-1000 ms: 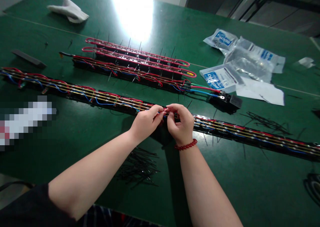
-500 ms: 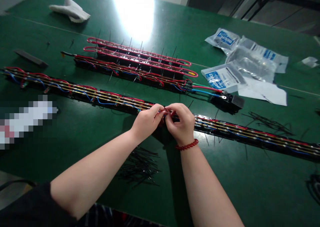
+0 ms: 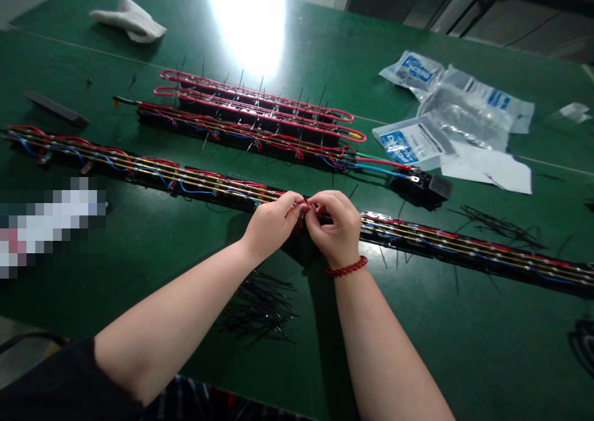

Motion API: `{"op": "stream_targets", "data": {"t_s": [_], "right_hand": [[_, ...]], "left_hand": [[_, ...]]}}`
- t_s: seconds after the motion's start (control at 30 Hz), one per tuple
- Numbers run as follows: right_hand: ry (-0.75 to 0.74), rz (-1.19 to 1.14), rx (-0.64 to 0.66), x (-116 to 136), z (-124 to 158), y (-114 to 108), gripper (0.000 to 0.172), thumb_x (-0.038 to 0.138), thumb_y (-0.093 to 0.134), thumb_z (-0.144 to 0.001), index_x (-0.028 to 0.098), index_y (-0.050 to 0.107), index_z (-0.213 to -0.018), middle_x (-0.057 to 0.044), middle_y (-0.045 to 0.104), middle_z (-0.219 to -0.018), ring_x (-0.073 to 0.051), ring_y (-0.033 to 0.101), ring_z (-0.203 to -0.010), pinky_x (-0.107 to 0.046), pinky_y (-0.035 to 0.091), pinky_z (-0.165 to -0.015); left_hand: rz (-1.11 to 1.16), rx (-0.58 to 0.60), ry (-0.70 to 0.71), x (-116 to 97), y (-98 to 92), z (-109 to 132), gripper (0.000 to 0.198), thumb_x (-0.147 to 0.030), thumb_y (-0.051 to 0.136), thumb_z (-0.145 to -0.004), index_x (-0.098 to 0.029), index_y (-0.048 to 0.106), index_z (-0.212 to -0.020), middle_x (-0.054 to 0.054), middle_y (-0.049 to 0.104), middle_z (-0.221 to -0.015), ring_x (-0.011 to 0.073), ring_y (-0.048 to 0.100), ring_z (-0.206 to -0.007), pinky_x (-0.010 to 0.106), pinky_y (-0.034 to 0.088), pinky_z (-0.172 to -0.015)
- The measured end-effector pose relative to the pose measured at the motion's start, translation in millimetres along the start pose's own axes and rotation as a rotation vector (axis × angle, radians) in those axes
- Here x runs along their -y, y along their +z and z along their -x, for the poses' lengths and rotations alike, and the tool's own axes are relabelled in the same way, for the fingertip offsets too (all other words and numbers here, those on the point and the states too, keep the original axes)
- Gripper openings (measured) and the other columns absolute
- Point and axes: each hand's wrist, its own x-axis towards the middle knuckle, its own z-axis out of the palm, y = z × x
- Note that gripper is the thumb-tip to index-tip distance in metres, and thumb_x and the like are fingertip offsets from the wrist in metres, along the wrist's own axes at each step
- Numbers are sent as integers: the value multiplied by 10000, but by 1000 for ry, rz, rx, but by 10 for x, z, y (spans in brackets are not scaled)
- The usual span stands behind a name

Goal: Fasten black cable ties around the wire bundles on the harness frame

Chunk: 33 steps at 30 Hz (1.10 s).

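A long black strip (image 3: pixel 211 186) carrying brass rods and red and blue wires runs slantwise across the table. Over its middle my left hand (image 3: pixel 273 223) and my right hand (image 3: pixel 335 226) meet, fingertips almost touching. Both are closed in a pinch. Whatever lies between the fingertips is too small and covered to make out. Thin black cable ties stick out of the strip to the right of my hands. Below my left wrist lies a loose pile of black cable ties (image 3: pixel 260 309).
Behind the strip stands a shorter wired assembly (image 3: pixel 250 127) with red loops and a black connector (image 3: pixel 434 190). Plastic bags (image 3: pixel 408 142) lie at the right, near more cable ties (image 3: pixel 501 226). A white glove (image 3: pixel 132 21) and a dark bar (image 3: pixel 58 108) are at the left.
The two hands stay pinched together at the same spot on the strip. Only the fingertips have shifted slightly.
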Motion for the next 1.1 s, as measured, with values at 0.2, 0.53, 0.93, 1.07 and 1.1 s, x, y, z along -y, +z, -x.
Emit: {"op": "stream_targets", "data": {"t_s": [0.2, 0.53, 0.93, 1.07, 1.1], "right_hand": [[33, 29, 21, 8, -1, -7, 81, 161, 585, -828, 233, 624, -827, -28, 672, -838, -164, 620, -753, -307, 514, -686], [-6, 65, 5, -8, -9, 8, 108, 150, 563, -861, 232, 633, -852, -30, 677, -864, -156, 627, -763, -289, 507, -676], [10, 108, -21, -10, -24, 2, 121, 138, 543, -857, 240, 604, -837, -15, 646, -816, -157, 604, -746, -298, 486, -671], [43, 103, -33, 8, -9, -13, 115, 126, 532, -831, 237, 563, -823, -6, 615, -780, -160, 579, -727, -307, 473, -665], [59, 97, -46, 8, -1, -15, 113, 126, 529, -828, 237, 553, -823, -3, 608, -778, -158, 573, -718, -307, 471, -661]], "left_hand": [[21, -1, -4, 4, 3, 3, 159, -325, 498, -974, -211, 589, -911, -47, 667, -625, 101, 654, -559, 174, 456, -544], [48, -26, 16, -5, 8, 16, 152, -297, 469, -980, -204, 586, -946, -44, 661, -628, 96, 654, -557, 171, 470, -558], [54, -27, 18, 34, 22, 25, 146, -230, 460, -963, -206, 593, -1019, -34, 690, -668, 108, 686, -598, 188, 514, -598], [92, -13, 7, 18, 16, 26, 138, -211, 462, -955, -210, 582, -1024, -42, 699, -669, 107, 700, -605, 187, 529, -612], [103, -10, 5, 13, 14, 26, 136, -205, 461, -953, -211, 578, -1021, -44, 700, -667, 106, 701, -603, 186, 532, -612]]}}
